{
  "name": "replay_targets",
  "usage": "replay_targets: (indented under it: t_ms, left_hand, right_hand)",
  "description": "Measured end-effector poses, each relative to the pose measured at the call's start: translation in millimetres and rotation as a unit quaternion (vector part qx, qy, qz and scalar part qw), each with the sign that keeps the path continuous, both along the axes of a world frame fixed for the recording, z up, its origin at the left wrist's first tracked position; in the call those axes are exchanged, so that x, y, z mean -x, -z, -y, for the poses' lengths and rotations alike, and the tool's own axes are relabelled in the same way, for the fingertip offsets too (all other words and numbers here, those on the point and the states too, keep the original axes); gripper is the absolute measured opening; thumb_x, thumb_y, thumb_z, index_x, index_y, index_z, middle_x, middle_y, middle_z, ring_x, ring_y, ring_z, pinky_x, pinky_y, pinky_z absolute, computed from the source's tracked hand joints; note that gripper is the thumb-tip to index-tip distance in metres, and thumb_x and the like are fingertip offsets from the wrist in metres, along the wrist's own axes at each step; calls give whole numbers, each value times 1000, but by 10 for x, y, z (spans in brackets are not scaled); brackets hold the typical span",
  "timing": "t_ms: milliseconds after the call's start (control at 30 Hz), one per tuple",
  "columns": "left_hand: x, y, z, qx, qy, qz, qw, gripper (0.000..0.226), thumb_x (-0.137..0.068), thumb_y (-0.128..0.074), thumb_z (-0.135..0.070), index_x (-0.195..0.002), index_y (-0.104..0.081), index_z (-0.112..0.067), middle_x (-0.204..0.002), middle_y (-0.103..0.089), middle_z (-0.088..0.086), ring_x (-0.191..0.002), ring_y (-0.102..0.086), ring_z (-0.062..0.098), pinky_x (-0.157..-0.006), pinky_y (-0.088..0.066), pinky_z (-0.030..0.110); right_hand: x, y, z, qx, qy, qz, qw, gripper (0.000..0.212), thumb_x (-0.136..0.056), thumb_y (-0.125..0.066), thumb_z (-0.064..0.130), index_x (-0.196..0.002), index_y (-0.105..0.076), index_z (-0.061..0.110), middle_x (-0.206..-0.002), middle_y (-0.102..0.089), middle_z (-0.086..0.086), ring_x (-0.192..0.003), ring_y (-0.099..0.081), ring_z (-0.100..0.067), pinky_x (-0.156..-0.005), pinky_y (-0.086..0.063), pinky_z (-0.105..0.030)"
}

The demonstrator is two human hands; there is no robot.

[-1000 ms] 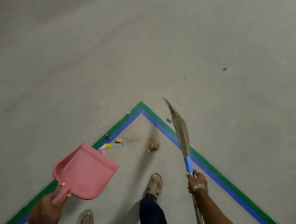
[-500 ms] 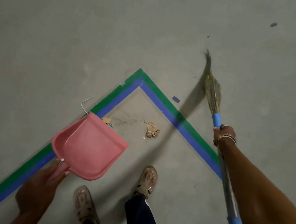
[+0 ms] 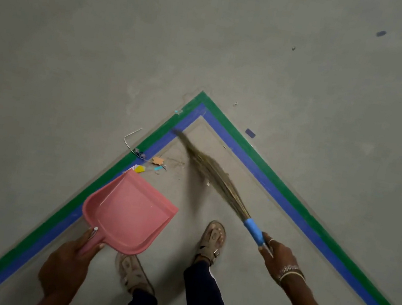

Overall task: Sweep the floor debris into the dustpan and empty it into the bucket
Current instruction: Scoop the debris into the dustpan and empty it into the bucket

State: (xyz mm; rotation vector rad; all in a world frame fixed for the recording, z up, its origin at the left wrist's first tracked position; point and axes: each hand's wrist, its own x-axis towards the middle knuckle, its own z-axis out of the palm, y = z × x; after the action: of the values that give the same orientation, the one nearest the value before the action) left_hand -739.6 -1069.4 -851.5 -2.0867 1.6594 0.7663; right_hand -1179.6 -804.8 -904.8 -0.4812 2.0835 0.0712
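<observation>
pink dustpan (image 3: 128, 209), held by its handle in my left hand (image 3: 65, 270), opens toward the taped corner (image 3: 202, 100). broom (image 3: 217, 178), gripped in my right hand (image 3: 277, 260), slants just right of the debris (image 3: 158, 161); i note debris just beyond its lip, left hand nearer.

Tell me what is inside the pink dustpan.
Nothing shows inside the dustpan but bare pink plastic. The coloured scraps lie on the floor just past its front edge. The floor beneath it is covered, and the left hand hides part of its handle.
</observation>
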Motion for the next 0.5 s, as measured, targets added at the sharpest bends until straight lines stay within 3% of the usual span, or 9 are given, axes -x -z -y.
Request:
replay_targets:
  t_ms: [67,200,300,367,433,500]
  left_hand:
    - [-136,-16,33,2,-3,2,1000,74,-67,-56,-89,-124,-64,-42,-110,-72,6,-93,-69,34,-74,-54,38]
    - [-379,-139,77,28,28,-2,999,63,-73,-60,-81,-114,-71,-34,-90,-71,6,-80,-67,35,-65,-50,35]
    - [-658,-178,98,32,37,-13,999,64,-71,-57,-85,-111,-70,-37,-84,-70,2,-73,-66,31,-61,-51,34]
    - [-917,-118,112,31,57,-5,998,73,-68,-50,-91,-110,-69,-35,-81,-69,1,-69,-65,29,-59,-53,34]
    - [-1126,-73,115,32,67,2,997,74,-67,-50,-92,-112,-68,-36,-84,-70,2,-71,-66,30,-59,-53,34]
    - [-1266,-83,109,37,73,-2,997,66,-70,-57,-86,-111,-69,-36,-87,-71,4,-73,-67,32,-59,-51,33]
  right_hand:
    - [-293,-152,-165,13,18,-10,1000,51,-95,-58,38,-145,-47,33,-119,-70,-5,-105,-66,-25,-81,-47,-30]
    - [-834,-409,-470,55,118,-91,987,49,-93,-63,31,-141,-53,29,-112,-73,-10,-104,-67,-33,-84,-51,-38]
    - [-1112,-446,-583,31,214,-140,966,49,-93,-62,29,-140,-54,20,-114,-71,-18,-105,-65,-39,-87,-50,-41]
    - [-1236,-299,-651,-3,257,-137,957,53,-90,-60,38,-140,-55,21,-106,-71,-18,-96,-67,-40,-84,-55,-42]
    - [-1334,-41,-711,-28,250,-114,961,56,-84,-59,42,-137,-56,23,-99,-72,-15,-86,-69,-38,-78,-59,-48]
    - [-1494,90,-587,-46,204,-85,974,47,-86,-61,35,-131,-61,21,-101,-72,-14,-87,-69,-36,-79,-59,-44]
